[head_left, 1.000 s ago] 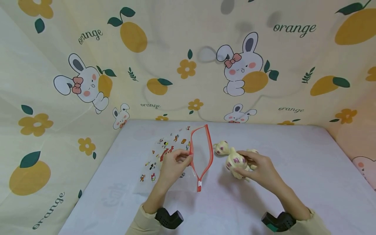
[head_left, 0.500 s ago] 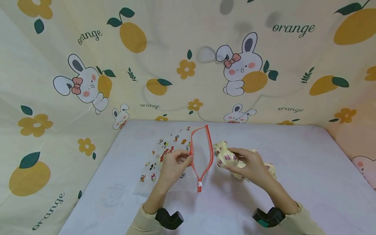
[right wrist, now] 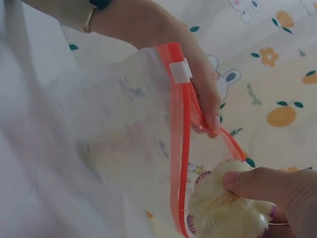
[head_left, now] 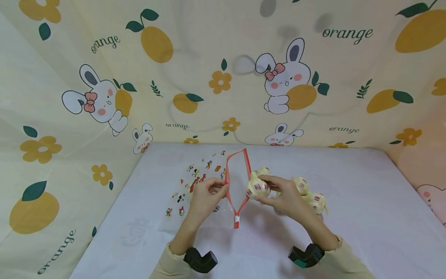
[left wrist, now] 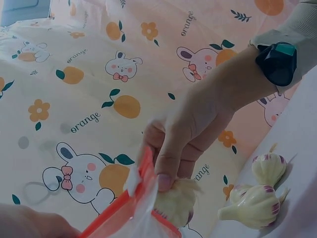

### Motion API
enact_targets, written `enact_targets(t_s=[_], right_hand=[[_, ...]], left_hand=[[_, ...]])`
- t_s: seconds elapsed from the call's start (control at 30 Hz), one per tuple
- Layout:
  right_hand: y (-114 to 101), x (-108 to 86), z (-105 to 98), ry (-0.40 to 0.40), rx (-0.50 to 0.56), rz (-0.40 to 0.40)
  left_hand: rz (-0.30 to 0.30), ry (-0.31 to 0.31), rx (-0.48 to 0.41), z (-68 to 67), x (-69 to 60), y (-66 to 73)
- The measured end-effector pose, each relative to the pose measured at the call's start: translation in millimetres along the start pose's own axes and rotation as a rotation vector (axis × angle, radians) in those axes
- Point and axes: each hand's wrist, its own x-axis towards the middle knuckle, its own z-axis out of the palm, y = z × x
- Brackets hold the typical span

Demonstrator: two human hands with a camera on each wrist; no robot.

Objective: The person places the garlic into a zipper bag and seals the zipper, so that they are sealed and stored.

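Note:
A clear zip bag with small cartoon prints lies on the table, its red-edged mouth spread apart. My left hand pinches the near red edge of that mouth. At the opening, my right hand holds a garlic bulb between thumb and fingers. The right wrist view shows the bulb's root end under the thumb, close to the red zip edge. Another garlic bulb sits partly hidden behind the held one. More garlic bulbs lie beyond my right hand, partly covered by it.
A white slider sits at one end of the red zip. The white-covered table meets a patterned cloth backdrop at the back and sides.
My right hand has carried the garlic bulb leftward to the bag's mouth, uncovering bulbs on the right. My left hand keeps its place on the bag's edge.

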Motion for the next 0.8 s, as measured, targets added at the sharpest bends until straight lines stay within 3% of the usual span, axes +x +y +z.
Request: enact_targets(t_s=[0.5, 0.8], right_hand=[[-6, 7.8, 11, -0.006, 0.036, -0.05], [-7, 10.4, 19, 0.01, 0.058, -0.036]], left_hand=[[0.001, 0.001, 0.007, 0.2, 1.0, -1.5], [0.045, 0.031, 0.018, -4.4, -0.7, 1.8]])
